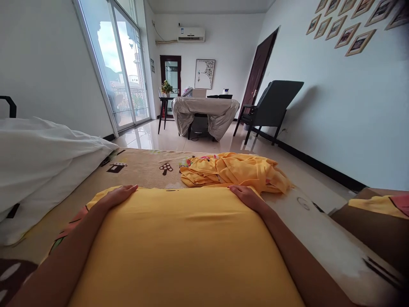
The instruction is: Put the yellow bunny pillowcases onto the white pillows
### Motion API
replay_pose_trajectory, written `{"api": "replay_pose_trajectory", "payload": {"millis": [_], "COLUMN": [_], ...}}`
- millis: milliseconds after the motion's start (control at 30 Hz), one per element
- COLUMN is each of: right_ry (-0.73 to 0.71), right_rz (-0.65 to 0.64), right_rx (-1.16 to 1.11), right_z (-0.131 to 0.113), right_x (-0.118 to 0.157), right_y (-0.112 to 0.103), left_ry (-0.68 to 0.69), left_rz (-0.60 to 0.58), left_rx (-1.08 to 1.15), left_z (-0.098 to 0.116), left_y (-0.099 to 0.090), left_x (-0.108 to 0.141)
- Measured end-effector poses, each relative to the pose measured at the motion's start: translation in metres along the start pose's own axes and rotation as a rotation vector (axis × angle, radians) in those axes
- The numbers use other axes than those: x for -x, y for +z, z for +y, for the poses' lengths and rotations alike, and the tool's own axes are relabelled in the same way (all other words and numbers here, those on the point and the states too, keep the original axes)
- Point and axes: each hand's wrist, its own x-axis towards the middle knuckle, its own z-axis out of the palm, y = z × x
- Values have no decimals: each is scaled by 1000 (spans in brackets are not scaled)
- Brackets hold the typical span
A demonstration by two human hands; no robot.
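A yellow cloth (191, 238) stretches smooth and taut from its far edge down toward me. My left hand (119, 195) is closed on the far edge at the left, and my right hand (245, 196) is closed on the same edge at the right. Most of the fingertips are hidden from view. Past my left forearm, a patterned part of the cloth (72, 224) in pink and green hangs to the side. Just beyond my right hand, a crumpled yellow fabric (236, 169) with a coloured print lies in a heap on the patterned beige blanket (147, 164).
White bedding (47, 157) is piled at the left. At the right stands an open cardboard box (367, 226) with yellow and pink fabric on its flap. Farther off are a dark chair (277, 104), a covered table (204, 104) and a glass sliding door (123, 64).
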Motion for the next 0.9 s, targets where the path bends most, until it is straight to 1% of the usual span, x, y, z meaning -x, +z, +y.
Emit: {"api": "replay_pose_trajectory", "payload": {"millis": [100,200,267,333,367,433,467,500,567,633,667,733,800,900], "right_ry": [15,18,19,26,29,25,15,0,-66,-199,-314,-414,-424,-403], "right_rz": [71,145,195,248,276,321,329,325,275,191,148,114,103,99], "right_rx": [23,65,102,146,170,219,239,255,275,296,329,354,334,292], "right_z": [2,1,-3,-12,-19,-39,-51,-66,-97,-125,-137,-151,-155,-153], "right_x": [4,11,17,24,28,37,41,47,59,73,80,92,104,118], "right_y": [0,-1,-3,-8,-11,-17,-19,-19,-11,7,17,35,45,43], "left_ry": [-7,3,45,166,254,483,566,636,734,809,840,865,837,808], "left_rz": [18,76,133,192,217,245,228,186,117,121,143,173,161,157], "left_rx": [10,10,12,25,30,14,-12,-49,-128,-179,-182,-146,-102,-85], "left_z": [2,12,25,46,59,88,103,119,147,166,172,174,167,151], "left_y": [-2,-8,-10,-9,-8,-4,-2,-1,0,2,3,9,18,31], "left_x": [7,24,43,67,81,108,121,131,145,150,150,148,147,154]}}
